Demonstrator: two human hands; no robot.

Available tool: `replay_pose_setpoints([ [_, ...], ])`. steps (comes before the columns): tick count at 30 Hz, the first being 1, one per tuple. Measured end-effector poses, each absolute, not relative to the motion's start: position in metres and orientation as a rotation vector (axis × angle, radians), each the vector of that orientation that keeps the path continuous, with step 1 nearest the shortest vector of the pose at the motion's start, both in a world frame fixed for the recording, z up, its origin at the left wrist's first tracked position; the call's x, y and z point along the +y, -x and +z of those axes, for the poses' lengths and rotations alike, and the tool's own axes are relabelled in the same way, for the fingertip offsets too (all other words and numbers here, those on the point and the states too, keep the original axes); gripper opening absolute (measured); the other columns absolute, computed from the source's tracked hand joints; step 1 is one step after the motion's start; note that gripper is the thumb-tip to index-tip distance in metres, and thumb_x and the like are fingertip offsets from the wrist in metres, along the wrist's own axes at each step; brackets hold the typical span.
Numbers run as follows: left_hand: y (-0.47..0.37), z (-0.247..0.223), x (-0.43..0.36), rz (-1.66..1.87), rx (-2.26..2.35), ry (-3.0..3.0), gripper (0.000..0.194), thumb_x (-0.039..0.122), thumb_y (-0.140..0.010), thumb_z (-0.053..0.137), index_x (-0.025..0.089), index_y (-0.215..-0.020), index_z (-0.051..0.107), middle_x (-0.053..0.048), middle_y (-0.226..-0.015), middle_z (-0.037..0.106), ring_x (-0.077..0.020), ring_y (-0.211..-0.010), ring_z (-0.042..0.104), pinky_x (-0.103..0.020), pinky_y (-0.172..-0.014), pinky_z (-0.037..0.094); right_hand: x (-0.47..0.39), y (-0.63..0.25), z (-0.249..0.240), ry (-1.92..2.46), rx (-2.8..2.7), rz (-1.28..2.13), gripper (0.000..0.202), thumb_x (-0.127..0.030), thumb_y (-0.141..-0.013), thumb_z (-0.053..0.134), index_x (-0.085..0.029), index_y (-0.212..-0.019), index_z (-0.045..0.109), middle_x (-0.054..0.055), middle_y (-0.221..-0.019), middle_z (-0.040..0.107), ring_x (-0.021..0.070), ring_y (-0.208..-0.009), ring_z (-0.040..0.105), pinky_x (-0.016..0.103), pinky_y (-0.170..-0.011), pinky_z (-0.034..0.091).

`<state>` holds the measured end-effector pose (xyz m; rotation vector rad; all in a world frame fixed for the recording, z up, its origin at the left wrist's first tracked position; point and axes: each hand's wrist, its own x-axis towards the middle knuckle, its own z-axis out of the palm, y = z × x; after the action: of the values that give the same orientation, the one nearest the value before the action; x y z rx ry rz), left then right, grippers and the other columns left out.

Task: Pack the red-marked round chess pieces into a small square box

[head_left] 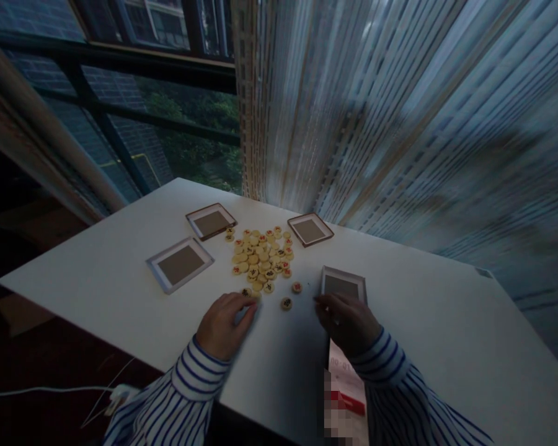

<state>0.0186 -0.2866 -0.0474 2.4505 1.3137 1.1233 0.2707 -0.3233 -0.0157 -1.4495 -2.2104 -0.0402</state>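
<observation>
Round game pieces (260, 255) lie heaped mid-table between four shallow trays: a far-left tray (210, 223), a near-left tray (181, 265), a far-right tray (310, 230) and a near-right tray (344, 285), the last partly covered by the right hand (351, 322). That hand is loosely curled, its contents undeterminable; the left hand (222, 325), thumb and forefinger nearly closed, is at the heap's near edge, any grip unconfirmed. The right forearm overlaps a lit screen (341, 365); a curtain (307, 111) hangs behind the white table (428, 310).
</observation>
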Motion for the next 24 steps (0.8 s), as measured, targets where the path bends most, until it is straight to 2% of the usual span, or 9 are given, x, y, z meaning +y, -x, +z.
replay_pose_setpoints([
  [6, 0.005, -0.056, -0.267, 1.108, 1.554, -2.384, 0.025, 0.035, -0.082, 0.049, 0.016, -0.084, 0.066, -0.006, -0.075, 0.068, -0.0185, -0.072, 0.063, -0.032, -0.067, 0.052, -0.306, -0.246, -0.013, 1.448, -2.318, 0.030, 0.022, -0.022, -0.082, 0.046, -0.018, -0.095, 0.064, 0.006, -0.081, 0.067, 0.0163, -0.070, 0.062, 0.028, -0.066, 0.046],
  [12, 0.017, -0.064, -0.241, 0.828, 1.773, -2.253, 0.032, 0.037, -0.076, 0.052, 0.015, -0.094, 0.067, -0.008, -0.085, 0.068, -0.0215, -0.079, 0.061, -0.035, -0.075, 0.050, -0.291, -0.220, -0.009, 1.594, -2.492, 0.223, 0.024, -0.023, -0.082, 0.048, -0.019, -0.100, 0.063, 0.008, -0.092, 0.066, 0.0190, -0.084, 0.062, 0.032, -0.074, 0.045],
  [17, 0.013, -0.059, -0.223, 0.662, 1.800, -2.225, 0.034, 0.036, -0.075, 0.056, 0.014, -0.097, 0.067, -0.010, -0.088, 0.067, -0.0229, -0.082, 0.061, -0.036, -0.077, 0.049, -0.281, -0.210, -0.007, 1.626, -2.573, 0.264, 0.027, -0.026, -0.083, 0.047, -0.020, -0.105, 0.060, 0.008, -0.095, 0.065, 0.0206, -0.088, 0.060, 0.033, -0.074, 0.044],
  [24, 0.006, -0.059, -0.213, 0.653, 1.817, -2.248, 0.034, 0.037, -0.076, 0.057, 0.015, -0.099, 0.068, -0.009, -0.085, 0.065, -0.0226, -0.083, 0.059, -0.034, -0.078, 0.048, -0.255, -0.193, -0.003, 1.630, -2.612, 0.233, 0.025, -0.027, -0.084, 0.045, -0.020, -0.103, 0.060, 0.008, -0.099, 0.063, 0.0195, -0.093, 0.057, 0.030, -0.075, 0.041],
])
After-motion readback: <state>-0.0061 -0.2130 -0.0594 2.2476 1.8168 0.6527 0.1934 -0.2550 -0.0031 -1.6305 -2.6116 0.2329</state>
